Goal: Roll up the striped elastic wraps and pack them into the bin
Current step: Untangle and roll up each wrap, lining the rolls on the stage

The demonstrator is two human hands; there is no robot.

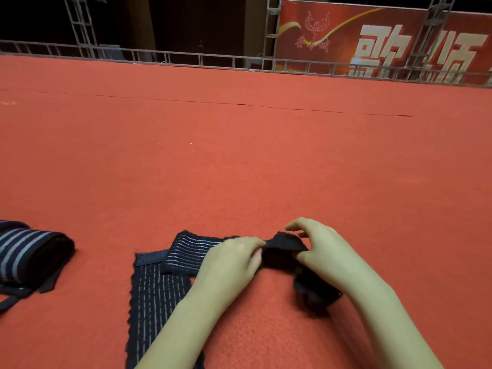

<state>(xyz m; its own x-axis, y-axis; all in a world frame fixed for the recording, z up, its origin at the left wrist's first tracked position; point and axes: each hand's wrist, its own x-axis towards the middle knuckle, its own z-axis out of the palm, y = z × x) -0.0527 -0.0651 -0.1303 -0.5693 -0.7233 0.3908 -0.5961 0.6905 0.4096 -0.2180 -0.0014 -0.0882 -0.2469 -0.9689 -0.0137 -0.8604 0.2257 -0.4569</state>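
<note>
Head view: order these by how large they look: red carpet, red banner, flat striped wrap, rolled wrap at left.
1. red carpet
2. red banner, though far off
3. flat striped wrap
4. rolled wrap, cut off by the frame edge

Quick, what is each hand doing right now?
Left hand: grips the wrap.
Right hand: pinches the same wrap's dark end.
</note>
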